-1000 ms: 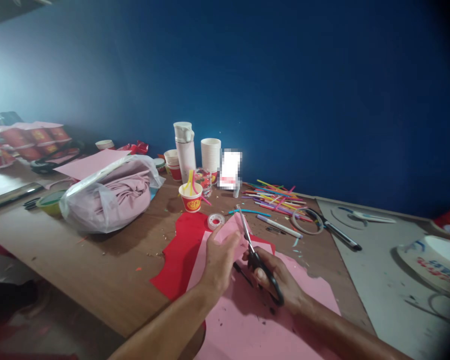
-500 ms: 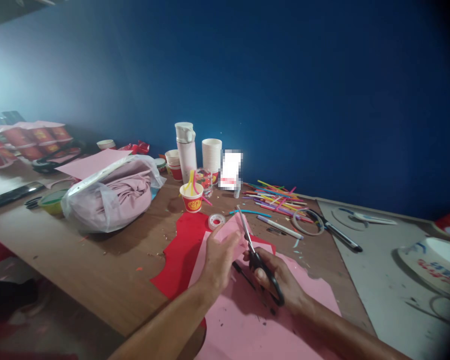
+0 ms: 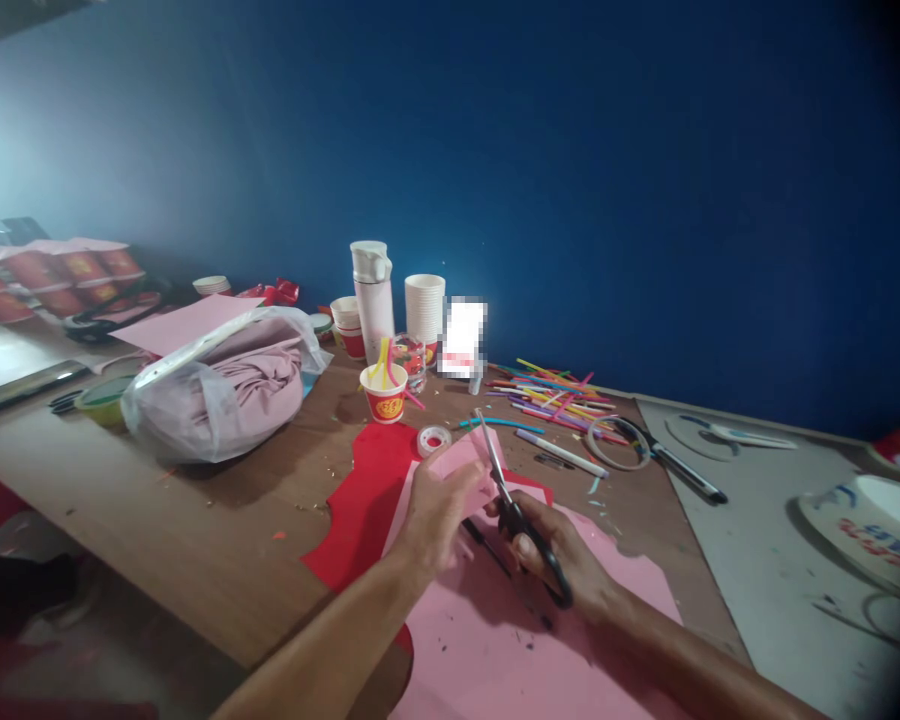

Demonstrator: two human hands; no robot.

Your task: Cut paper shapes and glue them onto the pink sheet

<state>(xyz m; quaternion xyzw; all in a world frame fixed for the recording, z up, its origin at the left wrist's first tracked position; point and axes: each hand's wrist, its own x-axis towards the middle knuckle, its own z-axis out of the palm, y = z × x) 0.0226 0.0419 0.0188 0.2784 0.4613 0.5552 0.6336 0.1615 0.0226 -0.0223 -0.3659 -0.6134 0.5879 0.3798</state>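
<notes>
a small pink paper piece (image 3: 461, 457) is pinched in the left hand (image 3: 433, 510), and the right hand (image 3: 562, 545) grips black-handled scissors (image 3: 516, 520), blades pointing forward right beside the piece; should the paper slip or buckle, the cut could stray or the blades nick the left hand, whose fingers sit very near; a black pen-like stick (image 3: 487, 548) between the hands might snag the right one; ahead of the left hand, a tape roll (image 3: 423, 443) narrows reach, while room opens leftward over the bench (image 3: 225, 530), whose near edge runs beside the left forearm
</notes>
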